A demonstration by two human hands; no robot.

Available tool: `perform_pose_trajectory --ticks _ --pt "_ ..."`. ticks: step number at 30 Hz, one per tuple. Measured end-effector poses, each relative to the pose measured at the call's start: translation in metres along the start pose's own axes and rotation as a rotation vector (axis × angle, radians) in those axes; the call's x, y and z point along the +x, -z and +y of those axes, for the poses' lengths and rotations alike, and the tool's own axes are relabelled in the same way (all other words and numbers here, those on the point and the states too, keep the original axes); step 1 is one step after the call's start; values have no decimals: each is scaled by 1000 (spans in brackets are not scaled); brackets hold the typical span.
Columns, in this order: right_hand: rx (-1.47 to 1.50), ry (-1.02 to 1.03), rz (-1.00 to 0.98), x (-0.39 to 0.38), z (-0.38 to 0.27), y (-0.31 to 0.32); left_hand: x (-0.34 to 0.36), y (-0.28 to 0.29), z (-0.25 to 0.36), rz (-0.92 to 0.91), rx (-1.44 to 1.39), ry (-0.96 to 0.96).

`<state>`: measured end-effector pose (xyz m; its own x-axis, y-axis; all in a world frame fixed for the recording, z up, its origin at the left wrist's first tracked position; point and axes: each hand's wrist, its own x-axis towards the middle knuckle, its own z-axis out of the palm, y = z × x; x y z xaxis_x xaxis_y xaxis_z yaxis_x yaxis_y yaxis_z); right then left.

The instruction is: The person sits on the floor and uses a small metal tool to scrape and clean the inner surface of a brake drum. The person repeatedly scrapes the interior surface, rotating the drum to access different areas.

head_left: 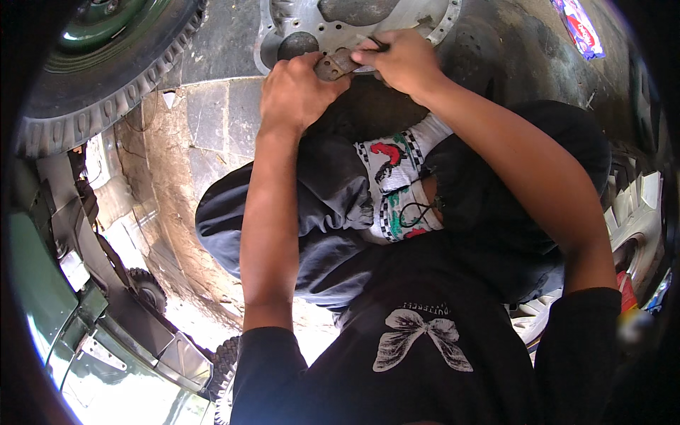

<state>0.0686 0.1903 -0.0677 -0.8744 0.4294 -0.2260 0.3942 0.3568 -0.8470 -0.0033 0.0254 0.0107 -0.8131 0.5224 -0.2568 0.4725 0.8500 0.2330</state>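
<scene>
A small brownish metal plate with holes (329,69) is pinched in my left hand (292,95), between thumb and fingers. My right hand (404,65) is closed at the plate's other end, fingertips against it. A dark slim thing (380,44) pokes out between the right thumb and forefinger; its kind is hidden by the grip. Both hands are over the near edge of a flat grey metal casting (290,20), which has large openings and small bolt holes along its rim. The casting's far part is cut off by the top of the picture.
A large treaded tyre on a green rim (106,78) fills the upper left. Green vehicle bodywork (42,283) stands at the left, a small wheel (147,290) beyond it. A purple wrapper (579,28) lies at the upper right. Another treaded tyre (634,212) is at the right.
</scene>
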Motion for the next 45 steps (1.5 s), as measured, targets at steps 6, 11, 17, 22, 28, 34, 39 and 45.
perform_pose_trajectory --ticks 6,11,17,22,28,34,39,45 --pt "-8 87 0 2 8 2 3 0 -2 -16 -13 -15" --pt "-126 132 -9 -5 -12 10 -1 -2 -6 9 16 -16" --pt "-44 162 70 -3 14 -2 1 0 -2 21 13 -26" --pt "-48 59 84 1 -3 -3 1 -5 -7 23 18 -34" --pt "36 26 8 -8 5 0 -1 -3 -3 7 4 -5" --pt "-125 83 97 11 -11 -2 2 -5 -5 5 15 -24" --pt "-48 94 18 -11 0 5 1 -3 -6 -12 15 -15" --pt "-91 118 64 11 -5 0 2 -3 -5 19 21 -49"
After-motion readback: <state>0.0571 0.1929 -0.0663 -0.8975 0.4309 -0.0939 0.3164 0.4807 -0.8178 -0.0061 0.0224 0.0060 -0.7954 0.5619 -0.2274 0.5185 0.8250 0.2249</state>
